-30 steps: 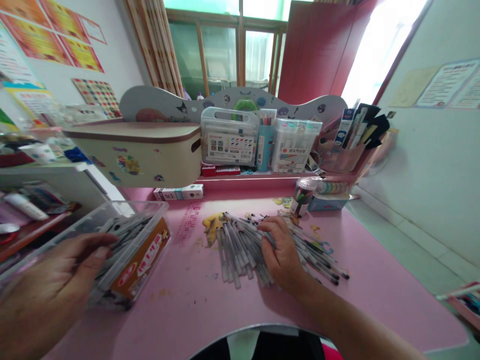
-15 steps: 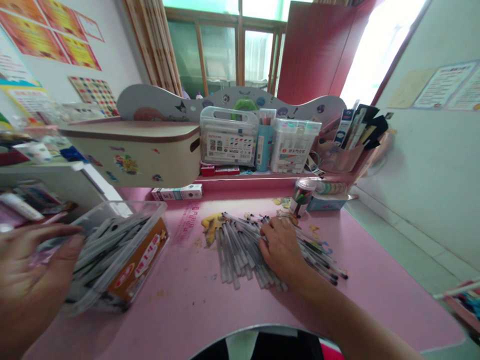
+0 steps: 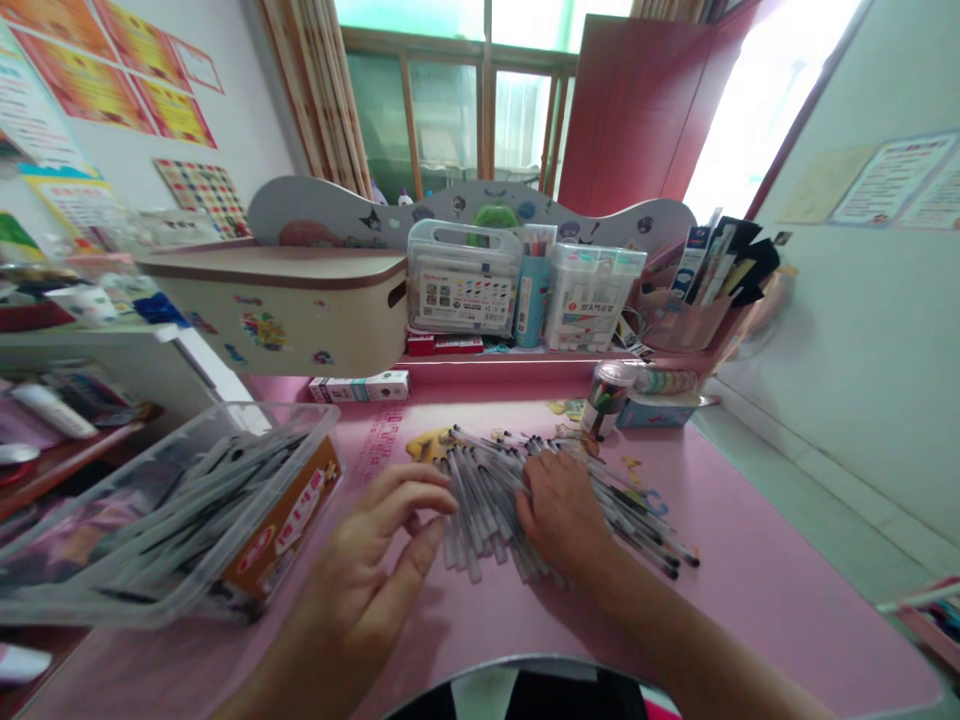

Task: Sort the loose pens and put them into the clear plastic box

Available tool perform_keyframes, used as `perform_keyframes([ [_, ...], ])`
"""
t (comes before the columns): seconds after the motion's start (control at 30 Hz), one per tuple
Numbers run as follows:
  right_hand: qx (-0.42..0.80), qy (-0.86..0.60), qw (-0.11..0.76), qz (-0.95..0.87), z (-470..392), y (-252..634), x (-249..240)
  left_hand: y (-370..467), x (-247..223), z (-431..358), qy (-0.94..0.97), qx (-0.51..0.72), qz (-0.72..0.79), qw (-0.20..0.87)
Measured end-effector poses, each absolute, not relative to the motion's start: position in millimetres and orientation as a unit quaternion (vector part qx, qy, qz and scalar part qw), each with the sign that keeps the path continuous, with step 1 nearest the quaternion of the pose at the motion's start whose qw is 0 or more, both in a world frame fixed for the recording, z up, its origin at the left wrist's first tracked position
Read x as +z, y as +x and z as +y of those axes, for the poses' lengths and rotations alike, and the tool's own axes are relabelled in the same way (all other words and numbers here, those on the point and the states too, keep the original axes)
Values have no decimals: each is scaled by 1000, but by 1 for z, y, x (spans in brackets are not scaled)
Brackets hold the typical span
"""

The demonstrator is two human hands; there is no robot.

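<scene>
A loose pile of grey, translucent pens (image 3: 474, 515) with dark tips lies on the pink desk. My right hand (image 3: 564, 510) rests on the pile's right part, its fingers curled down over pens; the fingertips are partly hidden. At the pile's left edge is my left hand (image 3: 386, 555), its thumb and fingers curved and apart, with nothing seen between them. To the left stands a clear plastic box (image 3: 330, 425) with an orange-brown label, holding many similar pens.
Behind the pile stand a clear jar (image 3: 606, 400) and a blue box (image 3: 654, 410). A shelf along the back carries a cream lidded bin (image 3: 300, 320), a clear marker case (image 3: 463, 290), a blue pencil tube (image 3: 532, 300) and a pink holder (image 3: 679, 320). The desk's rounded cut-out edge faces me.
My left hand has moved right, from beside the plastic box to the left edge of the pen pile. My right hand stays on the pile. The view has shifted slightly.
</scene>
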State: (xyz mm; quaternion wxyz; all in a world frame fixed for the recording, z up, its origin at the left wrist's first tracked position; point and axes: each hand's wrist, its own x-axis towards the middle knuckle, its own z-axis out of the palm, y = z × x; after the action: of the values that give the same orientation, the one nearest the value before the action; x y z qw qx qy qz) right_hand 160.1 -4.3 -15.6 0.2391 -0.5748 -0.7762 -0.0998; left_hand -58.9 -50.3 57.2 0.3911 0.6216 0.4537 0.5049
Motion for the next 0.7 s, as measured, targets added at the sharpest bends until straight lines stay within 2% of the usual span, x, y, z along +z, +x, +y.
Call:
perform_keyframes([
  [0.1,-62,-571,287,-767,-4,161,-12,-33,57,-33,688,381,469,401],
  [0.27,-25,-532,406,-742,-8,164,-2,-12,35,-11,502,282,481,661],
  [0.37,39,-499,477,-722,-13,164,3,-3,24,-8,325,334,435,771],
  [0.43,123,-473,506,-711,-15,163,3,2,21,-6,251,421,400,774],
  [0.53,259,-445,502,-694,-14,161,1,5,21,-2,228,538,379,717],
  [0.6,319,-438,476,-693,-12,160,-1,3,20,2,264,566,388,677],
  [0.7,337,-431,445,-709,-11,158,1,-1,18,3,368,556,426,611],
])
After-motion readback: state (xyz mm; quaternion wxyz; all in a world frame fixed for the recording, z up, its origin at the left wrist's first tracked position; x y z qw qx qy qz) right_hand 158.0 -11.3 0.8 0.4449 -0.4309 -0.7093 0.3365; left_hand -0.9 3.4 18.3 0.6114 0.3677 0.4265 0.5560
